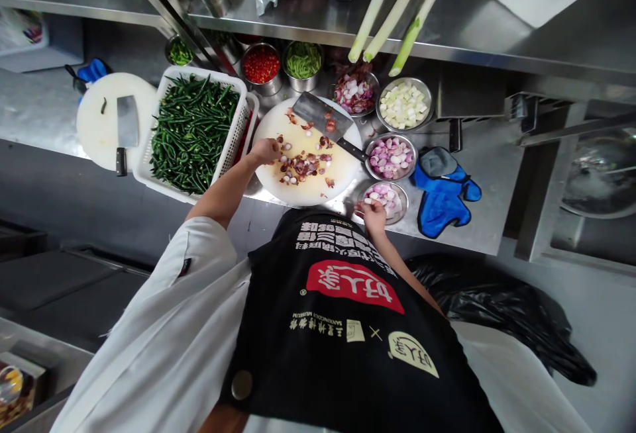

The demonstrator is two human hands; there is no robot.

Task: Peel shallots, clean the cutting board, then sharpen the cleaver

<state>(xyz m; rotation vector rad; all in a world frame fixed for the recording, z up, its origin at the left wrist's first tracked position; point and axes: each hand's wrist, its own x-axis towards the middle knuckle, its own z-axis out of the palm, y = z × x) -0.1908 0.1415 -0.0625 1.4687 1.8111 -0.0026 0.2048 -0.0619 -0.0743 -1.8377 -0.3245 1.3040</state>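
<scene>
On the round cutting board (268, 181) lie shallot pieces and brown skins (304, 165), with a cleaver (320, 115) across its upper right part. My left hand (265, 151) is at the board's left edge, its fingers drawn together beside the scraps; whatever they hold is too small to name. My right hand (372, 214) is at the near left rim of a steel bowl of peeled shallots (390, 198), fingers bent together near a pale shallot. A second bowl of shallots (391, 157) stands just behind.
A white basket of green chillies (193, 132) stands left of the board, beside another board (89, 122) with a cleaver (127, 122). Bowls line the back under a steel shelf (308, 29) with overhanging leeks (415, 32). Blue gloves (440, 201) lie right.
</scene>
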